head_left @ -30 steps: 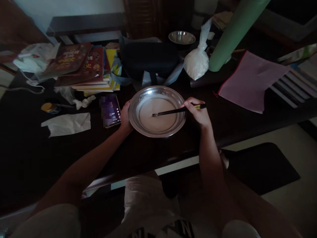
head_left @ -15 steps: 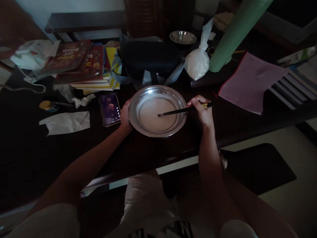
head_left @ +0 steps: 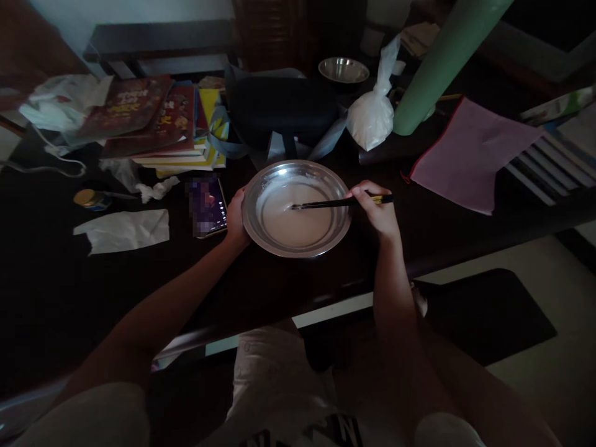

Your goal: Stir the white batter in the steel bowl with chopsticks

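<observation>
The right hand (head_left: 379, 211) is pinching a pair of chopsticks (head_left: 342, 202), fingers closed around them, tips dipping into the pale liquid (head_left: 298, 220); the left hand (head_left: 235, 217) is curling against the rim of the metal dish (head_left: 261, 233), which is sitting on the dark table (head_left: 69, 292) beside a phone (head_left: 207, 206); stirring well probably means keeping the tips low and the dish braced so nothing is slopping over.

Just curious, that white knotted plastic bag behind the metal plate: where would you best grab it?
Take the plastic bag by its twisted neck, coming from above. The neck stands up narrow over a bulging, soft body, and things crowd its sides.
</observation>
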The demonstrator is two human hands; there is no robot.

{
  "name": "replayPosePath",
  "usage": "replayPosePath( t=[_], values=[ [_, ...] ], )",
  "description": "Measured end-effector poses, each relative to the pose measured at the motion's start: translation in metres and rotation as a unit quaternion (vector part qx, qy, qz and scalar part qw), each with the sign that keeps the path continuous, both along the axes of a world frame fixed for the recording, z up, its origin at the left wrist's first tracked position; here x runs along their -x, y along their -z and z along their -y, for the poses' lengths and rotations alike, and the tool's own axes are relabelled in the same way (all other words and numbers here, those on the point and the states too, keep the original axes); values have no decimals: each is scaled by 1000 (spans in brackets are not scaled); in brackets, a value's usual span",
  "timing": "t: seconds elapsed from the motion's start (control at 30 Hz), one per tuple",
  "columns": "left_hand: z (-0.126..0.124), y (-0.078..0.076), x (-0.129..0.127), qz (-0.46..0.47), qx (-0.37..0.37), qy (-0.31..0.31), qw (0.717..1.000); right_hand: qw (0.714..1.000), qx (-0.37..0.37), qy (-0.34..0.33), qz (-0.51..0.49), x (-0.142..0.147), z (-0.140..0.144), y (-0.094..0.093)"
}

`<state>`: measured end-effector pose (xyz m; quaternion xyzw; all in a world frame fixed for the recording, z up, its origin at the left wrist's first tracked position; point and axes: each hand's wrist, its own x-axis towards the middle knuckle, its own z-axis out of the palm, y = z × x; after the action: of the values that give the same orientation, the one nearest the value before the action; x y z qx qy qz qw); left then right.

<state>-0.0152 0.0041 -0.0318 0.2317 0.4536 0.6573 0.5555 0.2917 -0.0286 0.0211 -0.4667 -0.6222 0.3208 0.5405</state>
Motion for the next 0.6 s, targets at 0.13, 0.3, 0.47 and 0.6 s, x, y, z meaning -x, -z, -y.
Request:
replayPosePath(
  t=[0.13,0.3,0.47,0.6],
  values=[
    [-1,2,1,-16,5,-2,1000,999,22,12,-21,0,0,0],
    [0,4,1,-8,-10,0,1000,1000,8,1,-4,-1,0,0],
    [1,2,0,-2,-1,-3,1000,1000,20,-3,-21,-1,0,2],
    [0,3,3,-8,-7,6,1000,1000,-6,-7,-12,-2,-1,3]
  ],
)
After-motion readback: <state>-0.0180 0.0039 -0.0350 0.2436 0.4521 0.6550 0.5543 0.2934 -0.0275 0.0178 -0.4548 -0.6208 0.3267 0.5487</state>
